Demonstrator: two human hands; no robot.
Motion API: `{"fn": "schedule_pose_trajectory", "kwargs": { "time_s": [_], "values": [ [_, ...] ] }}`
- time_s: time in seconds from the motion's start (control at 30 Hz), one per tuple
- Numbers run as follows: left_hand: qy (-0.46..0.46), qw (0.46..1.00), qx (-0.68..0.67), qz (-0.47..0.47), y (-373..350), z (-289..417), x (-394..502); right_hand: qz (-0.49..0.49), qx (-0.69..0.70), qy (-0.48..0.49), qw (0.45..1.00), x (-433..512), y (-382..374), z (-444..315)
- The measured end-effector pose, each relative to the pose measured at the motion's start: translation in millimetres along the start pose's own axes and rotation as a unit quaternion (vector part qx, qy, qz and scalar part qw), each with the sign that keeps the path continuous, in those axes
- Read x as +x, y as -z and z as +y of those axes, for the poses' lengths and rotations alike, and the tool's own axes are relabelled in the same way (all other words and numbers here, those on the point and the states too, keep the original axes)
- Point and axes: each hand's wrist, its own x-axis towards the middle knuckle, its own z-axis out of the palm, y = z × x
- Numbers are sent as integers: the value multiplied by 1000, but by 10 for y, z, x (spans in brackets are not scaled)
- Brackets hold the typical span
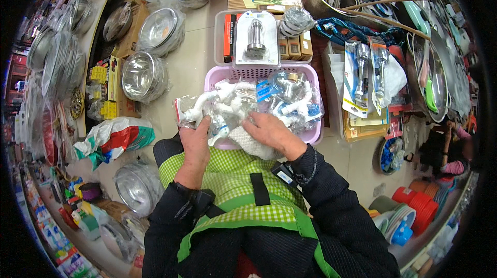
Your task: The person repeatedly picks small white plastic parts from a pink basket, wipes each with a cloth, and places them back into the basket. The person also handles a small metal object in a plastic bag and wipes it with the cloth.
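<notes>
My left hand [195,144] grips the near left side of a clear plastic bag holding a white plastic faucet [200,106] with a bent spout. The bag reaches over the left rim of a lilac plastic basket [315,135]. A pale knit cloth [250,142] is bunched beneath my right hand [273,132], which holds it while its fingertips touch the clear wrapping. More bagged white faucets [297,103] fill the basket's right side, with a blue card [268,90] among them. The basket stands against the green checked apron [229,171].
Behind the basket, a clear bin [219,37] holds boxes and a blister-packed metal fitting [256,43]. Packaged tap extensions [361,79] lie to the right, near pans [438,79]. Wrapped steel bowls [143,76] line the left. A person [446,149] is at far right.
</notes>
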Motion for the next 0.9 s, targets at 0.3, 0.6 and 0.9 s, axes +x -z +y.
{"fn": "schedule_pose_trajectory", "kwargs": {
  "time_s": [0.3,0.6,0.9],
  "values": [
    [81,991,99,-46,24,195,-132,98,58,-51,992,-124,271,33],
    [79,974,194,-90,180,216,-122,12,94,51,994,12,111,43],
    [79,982,104,-138,214,175,-240,18,133,49,990,150,116,56]
  ]
}}
